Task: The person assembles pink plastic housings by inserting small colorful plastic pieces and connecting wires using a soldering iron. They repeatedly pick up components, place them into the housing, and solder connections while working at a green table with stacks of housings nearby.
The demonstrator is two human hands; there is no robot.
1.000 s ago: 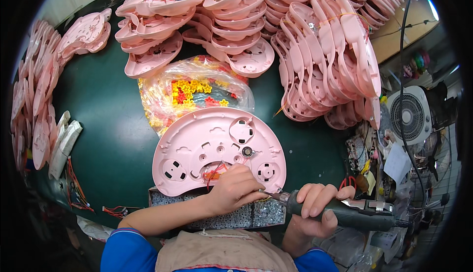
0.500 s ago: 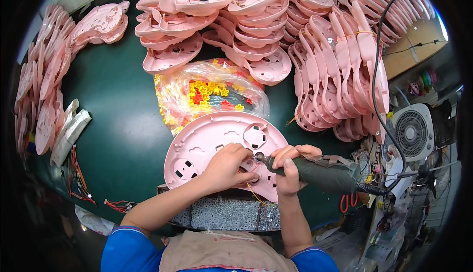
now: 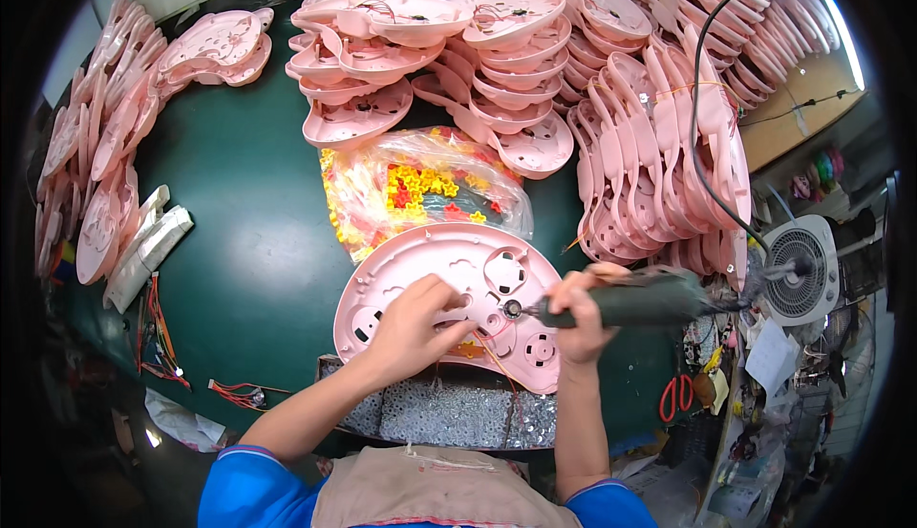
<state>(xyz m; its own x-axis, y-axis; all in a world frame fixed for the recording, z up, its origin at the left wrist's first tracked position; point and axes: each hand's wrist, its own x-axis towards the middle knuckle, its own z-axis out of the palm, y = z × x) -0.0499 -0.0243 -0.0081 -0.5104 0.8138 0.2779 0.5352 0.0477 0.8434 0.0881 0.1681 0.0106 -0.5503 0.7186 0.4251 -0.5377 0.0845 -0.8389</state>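
A pink plastic shell [image 3: 401,258], hollow side up, lies at the table's near middle. Over its left part is my left hand [image 3: 413,329], thumb and fingers apart with nothing visible between them. My right hand [image 3: 579,323] grips a dark green power screwdriver [image 3: 645,301] held almost level. The screwdriver's tip points left, close to a small round dark part [image 3: 513,309] in the shell; whether they touch I cannot tell. Thin wires [image 3: 499,358] run over the shell's near edge, and an orange-yellow piece [image 3: 468,348] shows beside my left thumb.
Behind the shell lies a clear bag [image 3: 430,179] of yellow and red star pieces. Stacked pink shells [image 3: 521,69] line the back and both sides. A tray of small metal parts [image 3: 435,418] sits in front of me. Red-handled scissors [image 3: 676,396] and a fan [image 3: 800,270] are at right.
The screwdriver has drawn back rightward from the shell, its body blurred by motion. My left hand has shifted left and away from the small round part. The whole view has moved slightly.
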